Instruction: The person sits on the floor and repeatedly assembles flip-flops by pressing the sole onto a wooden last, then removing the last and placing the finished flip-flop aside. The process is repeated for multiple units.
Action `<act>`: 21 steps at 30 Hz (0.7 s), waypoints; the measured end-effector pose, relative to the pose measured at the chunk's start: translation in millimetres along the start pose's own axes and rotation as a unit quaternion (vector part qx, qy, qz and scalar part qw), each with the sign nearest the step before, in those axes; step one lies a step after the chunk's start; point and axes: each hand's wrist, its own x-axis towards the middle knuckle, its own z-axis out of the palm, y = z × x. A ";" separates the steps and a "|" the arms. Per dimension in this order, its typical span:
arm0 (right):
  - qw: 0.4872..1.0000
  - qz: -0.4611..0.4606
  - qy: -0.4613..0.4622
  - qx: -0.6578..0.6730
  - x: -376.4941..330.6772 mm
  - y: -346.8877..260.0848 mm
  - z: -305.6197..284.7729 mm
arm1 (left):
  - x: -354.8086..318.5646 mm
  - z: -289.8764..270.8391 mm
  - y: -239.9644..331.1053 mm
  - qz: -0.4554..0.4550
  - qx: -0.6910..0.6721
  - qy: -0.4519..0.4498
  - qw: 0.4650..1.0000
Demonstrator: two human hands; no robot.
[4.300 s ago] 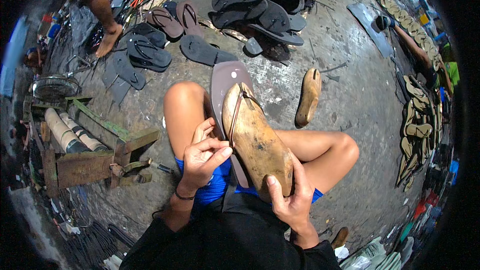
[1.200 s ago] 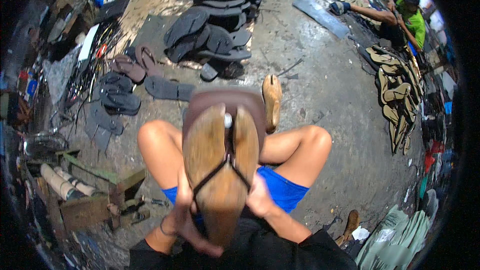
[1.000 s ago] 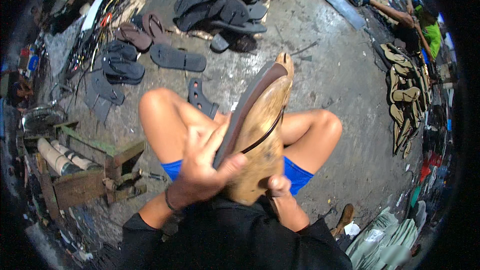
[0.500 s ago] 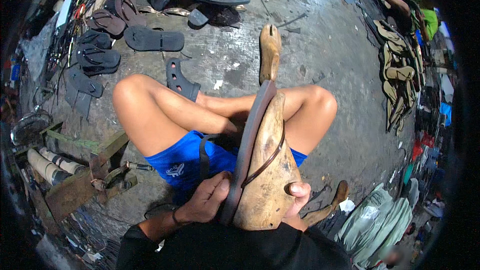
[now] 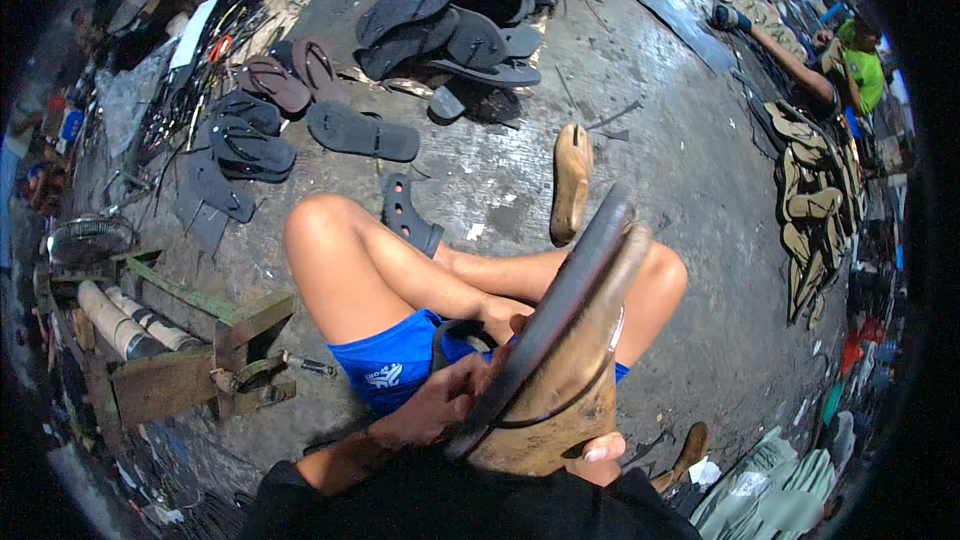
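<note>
Sandal sole (image 5: 560,310), dark and strapped against a wooden shoe last (image 5: 560,400), stands tilted on edge over the lap of a seated person in blue shorts (image 5: 395,370). The left hand (image 5: 440,405) grips the sole's near edge, fingers curled around it, while the right hand (image 5: 595,450) clasps the heel of the last from below, thumb showing. Beyond the knees, a second wooden last (image 5: 572,180) and loose dark soles (image 5: 362,132) lie on the concrete floor (image 5: 660,130).
</note>
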 end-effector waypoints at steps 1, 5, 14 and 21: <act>0.998 0.001 -0.019 -0.053 9.5 -3.2 -8.2 | 9.5 10.9 12.0 0.045 -0.018 -0.008 0.999; 0.926 -0.043 -0.124 -0.355 54.5 -20.4 -19.5 | 31.9 -23.2 39.4 0.090 -0.089 -0.018 0.992; 0.912 0.075 -0.002 -0.404 100.3 93.5 -37.0 | 18.7 -79.3 11.5 0.111 0.136 0.151 0.973; 0.833 0.019 -0.053 -0.550 105.8 97.8 -48.7 | 18.6 -90.8 0.3 0.100 -0.064 0.128 0.985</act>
